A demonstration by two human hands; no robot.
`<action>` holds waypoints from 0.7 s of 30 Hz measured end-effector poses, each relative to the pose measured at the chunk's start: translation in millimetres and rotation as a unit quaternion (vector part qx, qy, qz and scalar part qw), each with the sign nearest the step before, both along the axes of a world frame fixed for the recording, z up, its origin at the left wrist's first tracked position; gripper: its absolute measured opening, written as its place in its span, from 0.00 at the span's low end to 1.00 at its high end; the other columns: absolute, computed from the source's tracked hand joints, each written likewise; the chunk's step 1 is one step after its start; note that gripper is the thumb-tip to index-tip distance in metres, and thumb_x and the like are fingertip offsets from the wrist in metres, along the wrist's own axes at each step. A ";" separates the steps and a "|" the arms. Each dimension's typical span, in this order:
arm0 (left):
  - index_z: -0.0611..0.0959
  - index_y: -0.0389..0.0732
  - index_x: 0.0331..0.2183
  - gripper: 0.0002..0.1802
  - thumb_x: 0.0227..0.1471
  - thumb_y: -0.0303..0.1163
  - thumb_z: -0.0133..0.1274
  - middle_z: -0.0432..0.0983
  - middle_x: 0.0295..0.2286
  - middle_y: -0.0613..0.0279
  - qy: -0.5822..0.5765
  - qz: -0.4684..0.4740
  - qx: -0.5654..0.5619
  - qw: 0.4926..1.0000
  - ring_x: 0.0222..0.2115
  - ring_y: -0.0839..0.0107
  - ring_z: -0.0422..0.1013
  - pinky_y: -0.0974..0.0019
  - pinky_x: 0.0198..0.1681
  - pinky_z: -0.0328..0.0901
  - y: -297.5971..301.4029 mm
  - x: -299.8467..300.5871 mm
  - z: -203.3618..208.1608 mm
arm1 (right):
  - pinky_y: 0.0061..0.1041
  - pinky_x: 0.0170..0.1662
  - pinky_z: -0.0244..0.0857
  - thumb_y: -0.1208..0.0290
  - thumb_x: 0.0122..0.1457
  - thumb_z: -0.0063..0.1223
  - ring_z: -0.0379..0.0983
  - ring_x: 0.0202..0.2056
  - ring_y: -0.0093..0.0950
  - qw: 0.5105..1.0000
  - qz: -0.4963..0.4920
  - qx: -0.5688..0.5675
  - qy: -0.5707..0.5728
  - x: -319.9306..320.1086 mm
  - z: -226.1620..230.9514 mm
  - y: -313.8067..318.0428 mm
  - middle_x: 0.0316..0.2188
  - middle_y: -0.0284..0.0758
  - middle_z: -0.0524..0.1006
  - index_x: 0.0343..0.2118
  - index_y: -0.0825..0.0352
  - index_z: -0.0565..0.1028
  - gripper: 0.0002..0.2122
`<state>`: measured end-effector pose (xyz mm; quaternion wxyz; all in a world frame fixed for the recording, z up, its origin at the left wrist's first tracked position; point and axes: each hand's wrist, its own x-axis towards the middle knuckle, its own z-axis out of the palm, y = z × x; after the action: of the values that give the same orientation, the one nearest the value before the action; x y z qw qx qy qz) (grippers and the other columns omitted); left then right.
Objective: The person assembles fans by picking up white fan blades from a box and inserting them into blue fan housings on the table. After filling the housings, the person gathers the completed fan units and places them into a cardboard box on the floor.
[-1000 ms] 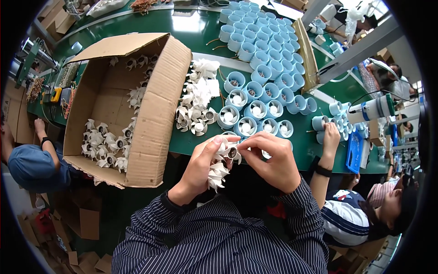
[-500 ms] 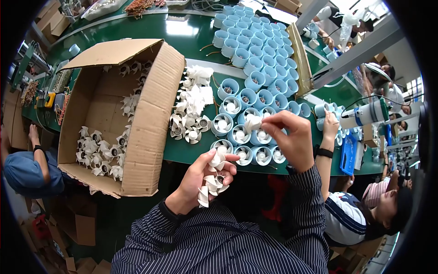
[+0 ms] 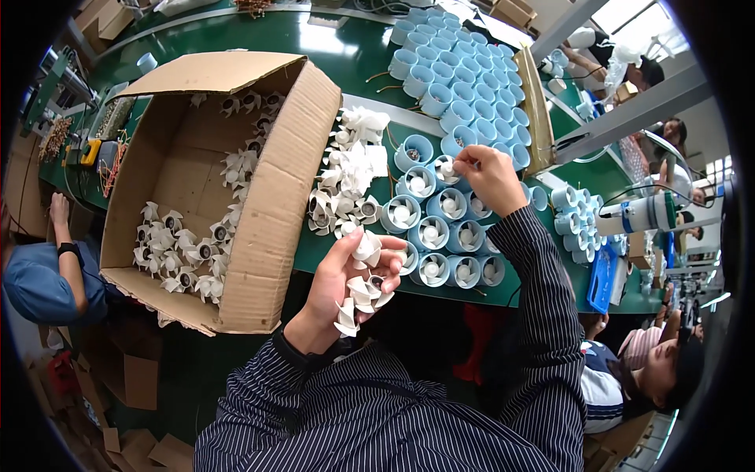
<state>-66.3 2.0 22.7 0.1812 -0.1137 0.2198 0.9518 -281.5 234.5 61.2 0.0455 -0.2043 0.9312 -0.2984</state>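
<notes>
Holds a small clutch of white fan wheels [image 3: 366, 293] in the left hand [image 3: 324, 289], palm up, with fingers curled loosely about them, one wheel near the thumb tip and others trailing toward the body. Reaches out with the right hand [image 3: 495, 179], back of the hand upward, thumb and fingertips drawn together just beside a single fan wheel [image 3: 445, 167] in the mouth of a light blue cup [image 3: 450, 185]; cannot tell from this angle a firm pinch on the blade from a mere touch, nor full seating from partial. Find that wheel immediately to the left of the right fingertips and slightly nearer the body, hub upward, with its axle line seemingly along the upright long axis of the cup. Judge the right hand by far the nearer to it, and the left hand well apart, off to the left and closer to the body. Note, farther left of the right fingertips, a neighbouring blue cup [image 3: 406, 164], also mouth up, with a dark coil-like part visible inside. See, between the two hands, several filled blue cups [image 3: 432, 284]; beyond the right grip, away from the body, a dense block of upright blue cups [image 3: 462, 90]. Place up and left of the left grip a heap of loose fan wheels [image 3: 344, 206] on the green table [image 3: 350, 75], and past that heap an open cardboard box [image 3: 275, 189] with more wheels inside
</notes>
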 end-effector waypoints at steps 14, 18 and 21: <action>0.79 0.32 0.47 0.30 0.71 0.53 0.41 0.76 0.33 0.58 -0.037 0.123 0.112 0.985 0.29 0.67 0.75 0.70 0.14 0.64 8.9 -99.8 19.6 | 0.32 0.39 0.74 0.69 0.58 0.68 0.79 0.29 0.32 0.987 0.069 0.052 0.132 20.4 26.3 -19.4 0.28 0.38 0.82 0.39 0.68 0.85 0.09; 0.79 0.33 0.46 0.28 0.70 0.52 0.42 0.75 0.31 0.59 -0.041 0.168 0.087 0.981 0.30 0.67 0.74 0.67 0.18 0.65 -1.0 -122.4 0.7 | 0.32 0.37 0.74 0.69 0.61 0.67 0.78 0.28 0.32 0.990 0.108 -0.091 0.020 77.0 79.4 -45.3 0.29 0.37 0.82 0.41 0.66 0.83 0.09; 0.79 0.34 0.44 0.27 0.69 0.51 0.43 0.75 0.30 0.60 -0.051 0.205 0.051 0.976 0.29 0.67 0.73 0.65 0.23 0.68 1.7 -119.7 4.8 | 0.30 0.37 0.73 0.72 0.60 0.68 0.78 0.29 0.29 0.974 0.187 -0.126 0.010 104.4 93.4 -67.4 0.32 0.36 0.81 0.40 0.65 0.83 0.07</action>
<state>-186.0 3.7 27.5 -0.0014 -0.1954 0.1332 0.9716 -177.0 167.1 154.6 0.0650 -0.3821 0.8317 -0.3975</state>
